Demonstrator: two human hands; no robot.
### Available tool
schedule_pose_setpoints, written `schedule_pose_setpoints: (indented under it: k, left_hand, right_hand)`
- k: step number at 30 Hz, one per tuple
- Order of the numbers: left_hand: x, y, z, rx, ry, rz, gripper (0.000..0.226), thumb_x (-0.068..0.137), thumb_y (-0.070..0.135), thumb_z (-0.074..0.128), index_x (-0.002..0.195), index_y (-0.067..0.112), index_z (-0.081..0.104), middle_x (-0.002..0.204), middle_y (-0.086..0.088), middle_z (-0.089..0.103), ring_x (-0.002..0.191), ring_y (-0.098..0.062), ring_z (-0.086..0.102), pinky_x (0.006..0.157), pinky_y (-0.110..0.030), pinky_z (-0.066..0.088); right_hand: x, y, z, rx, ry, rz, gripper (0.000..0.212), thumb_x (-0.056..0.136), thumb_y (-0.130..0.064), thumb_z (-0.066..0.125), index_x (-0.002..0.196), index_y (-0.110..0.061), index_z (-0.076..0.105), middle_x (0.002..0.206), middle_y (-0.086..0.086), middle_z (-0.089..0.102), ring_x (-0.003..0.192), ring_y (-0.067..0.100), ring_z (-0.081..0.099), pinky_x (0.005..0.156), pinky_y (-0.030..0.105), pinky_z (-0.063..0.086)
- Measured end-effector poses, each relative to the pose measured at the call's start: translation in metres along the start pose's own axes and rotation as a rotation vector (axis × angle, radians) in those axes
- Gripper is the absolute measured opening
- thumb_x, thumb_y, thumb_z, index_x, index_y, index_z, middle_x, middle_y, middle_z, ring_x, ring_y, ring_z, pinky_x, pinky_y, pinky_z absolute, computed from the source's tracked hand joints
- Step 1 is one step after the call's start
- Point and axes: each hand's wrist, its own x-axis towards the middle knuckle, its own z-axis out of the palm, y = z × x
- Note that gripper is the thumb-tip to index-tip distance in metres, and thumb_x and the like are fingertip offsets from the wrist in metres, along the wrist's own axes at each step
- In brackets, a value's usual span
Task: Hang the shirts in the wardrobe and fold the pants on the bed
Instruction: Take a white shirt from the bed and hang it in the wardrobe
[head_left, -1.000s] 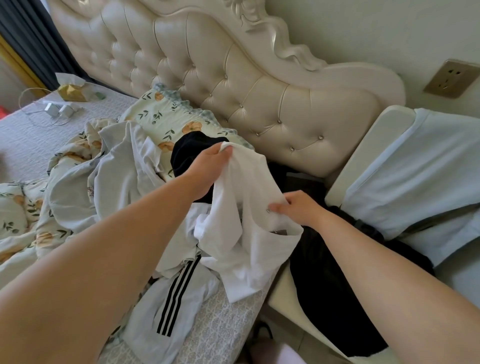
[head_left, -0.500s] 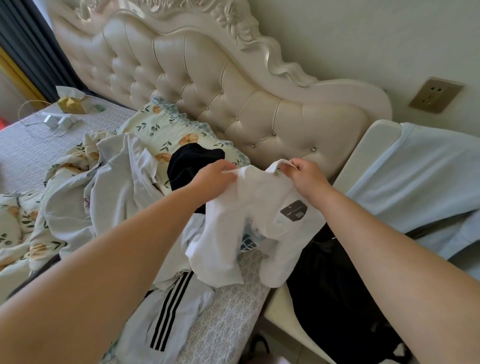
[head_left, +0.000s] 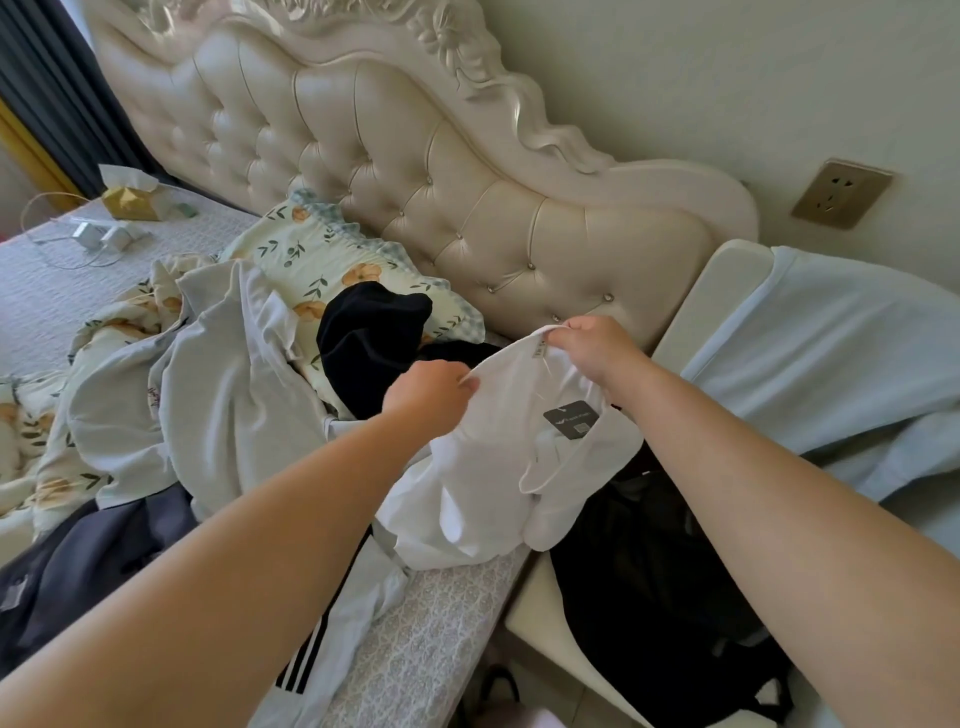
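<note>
Left grip (head_left: 434, 392) and right grip (head_left: 597, 348) pinching the collar of a soft white shirt (head_left: 488, 478); its body sagging beneath them onto the bed (head_left: 431, 649)

Floral pillow (head_left: 311, 260), wall socket (head_left: 841, 193), tissue box (head_left: 127, 202) and a black bag (head_left: 665, 597)

Two broad, smooth forearms, the left forearm (head_left: 234, 571) and the right forearm (head_left: 779, 519), are uncovered (bare right to the frame's edge), as are the left hand (head_left: 431, 397) and right hand (head_left: 597, 351).
</note>
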Motion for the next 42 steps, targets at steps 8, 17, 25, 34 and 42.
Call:
schedule_pose_setpoints:
  k: [8,17,25,34,42]
  left_hand:
    - [-0.017,-0.001,-0.009,-0.844,-0.107,-0.216,0.024,0.099,0.028,0.047,0.091,0.015,0.066,0.085,-0.005,0.059,0.081,-0.020,0.056,0.080,-0.035,0.050]
    - [-0.055,-0.019,-0.027,-1.265,-0.172,-0.298,0.017,0.090,0.026,0.062,0.094,0.010,0.068,0.084,-0.009,0.067,0.078,-0.024,0.064,0.084,-0.040,0.053]
    - [-0.116,-0.024,-0.022,-1.139,-0.143,-0.208,0.026,0.092,0.042,0.058,0.088,0.017,0.066,0.083,-0.005,0.067,0.087,-0.026,0.064,0.095,-0.044,0.050]
    - [-0.203,0.040,-0.052,-0.835,0.176,0.217,0.046,0.100,0.039,0.036,0.090,0.000,0.057,0.073,-0.003,0.045,0.068,-0.017,0.040,0.063,-0.032,0.034]
    - [-0.299,0.075,-0.056,-0.690,0.300,0.398,0.039,0.099,0.039,0.041,0.068,0.014,0.039,0.059,0.003,0.037,0.056,-0.013,0.034,0.054,-0.032,0.028]
  right_hand:
    - [-0.013,0.035,-0.026,-0.411,-0.073,-0.182,0.023,0.086,-0.025,0.065,0.065,-0.024,0.057,0.059,-0.007,0.050,0.056,0.010,0.045,0.051,0.020,0.034]
    - [-0.075,0.089,-0.030,-0.548,-0.025,0.026,0.037,0.093,-0.023,0.056,0.057,-0.021,0.045,0.060,-0.004,0.046,0.060,0.013,0.044,0.051,0.024,0.027]
    - [-0.176,0.087,-0.003,0.455,0.105,0.272,0.019,0.098,-0.023,0.047,0.094,-0.011,0.061,0.089,0.006,0.064,0.079,0.021,0.060,0.068,0.031,0.046]
    - [-0.290,0.039,-0.039,0.298,0.525,-0.014,0.024,0.095,-0.037,0.046,0.081,-0.026,0.061,0.084,-0.003,0.063,0.079,0.016,0.060,0.071,0.031,0.047]
    - [-0.390,0.057,-0.056,0.163,0.722,-0.052,0.031,0.097,-0.033,0.046,0.099,-0.007,0.062,0.077,0.000,0.053,0.069,0.016,0.050,0.060,0.027,0.038]
